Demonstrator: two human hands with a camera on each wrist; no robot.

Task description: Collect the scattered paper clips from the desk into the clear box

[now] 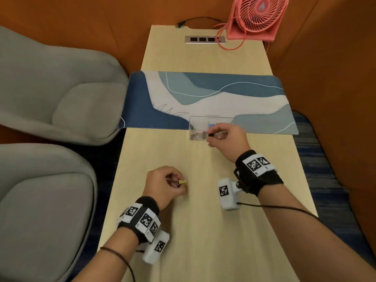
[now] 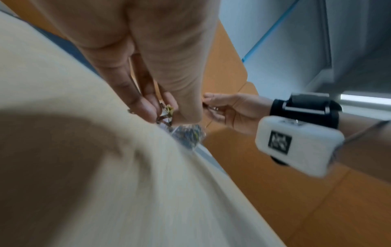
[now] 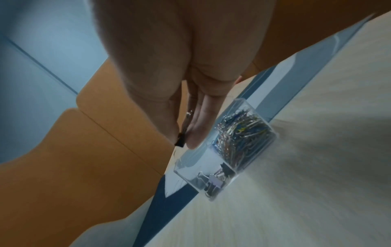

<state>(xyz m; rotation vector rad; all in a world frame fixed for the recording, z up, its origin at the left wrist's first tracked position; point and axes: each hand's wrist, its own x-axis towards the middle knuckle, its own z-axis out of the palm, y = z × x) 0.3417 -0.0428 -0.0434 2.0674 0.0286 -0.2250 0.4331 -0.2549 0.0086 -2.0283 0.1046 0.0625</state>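
Pale wood desk (image 1: 203,220) carried a blue mat (image 1: 223,88) across it. I logged the left hand (image 1: 162,186) low over bare desk, fingers pinched tight on a yellow clip (image 1: 182,182). Further right, the right hand (image 1: 227,137) pinched a black clip (image 3: 180,139) just above the clear box (image 3: 224,147), which held sorted clips at the mat's near edge.

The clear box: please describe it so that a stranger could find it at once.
On the long wooden desk lies a blue and white mat. The clear box sits at the mat's near edge, under the right hand. It is the only transparent thing there, with compartments holding clips.
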